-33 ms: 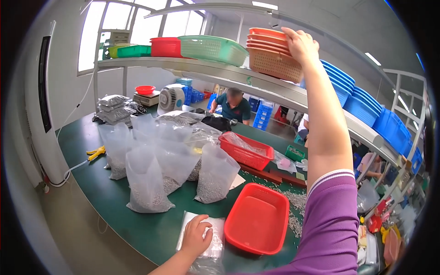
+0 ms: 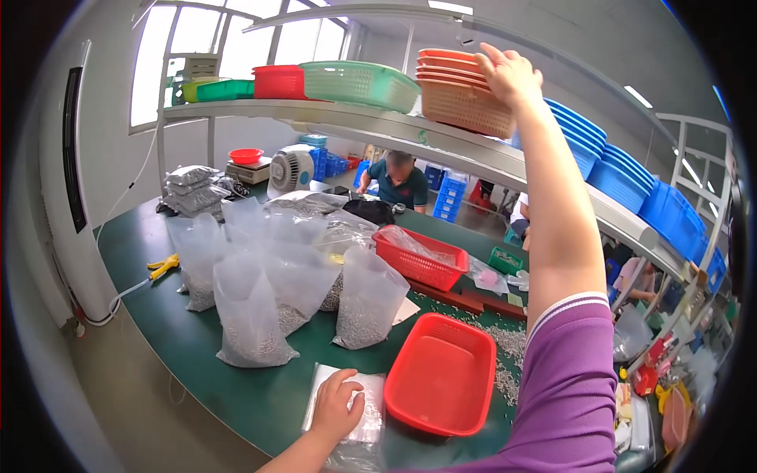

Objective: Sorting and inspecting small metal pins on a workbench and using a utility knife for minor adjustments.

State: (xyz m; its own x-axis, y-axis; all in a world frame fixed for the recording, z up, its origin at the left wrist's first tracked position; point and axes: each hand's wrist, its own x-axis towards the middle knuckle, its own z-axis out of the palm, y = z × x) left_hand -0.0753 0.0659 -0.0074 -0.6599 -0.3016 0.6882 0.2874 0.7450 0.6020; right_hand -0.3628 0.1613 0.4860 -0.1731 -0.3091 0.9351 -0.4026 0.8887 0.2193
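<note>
A stack of shallow orange and tan perforated plastic baskets (image 2: 461, 91) sits nested on the upper white shelf (image 2: 378, 120), slightly tilted, beside a green mesh basket on the same shelf; the right hand (image 2: 509, 75), arm raised, grips its upper right rim. A flat clear plastic bag of small grey parts (image 2: 363, 426) lies on the green tabletop (image 2: 260, 394) just left of an empty red rectangular tray; the left hand (image 2: 337, 406) rests palm-down on it.

At upper centre the right hand (image 2: 511, 75) gripped the stacked orange baskets (image 2: 461, 98) on the shelf (image 2: 371, 122). At bottom centre the left hand (image 2: 337, 404) pressed flat on clear bags (image 2: 367, 422), apparently empty, beside a red tray (image 2: 441, 374).
</note>
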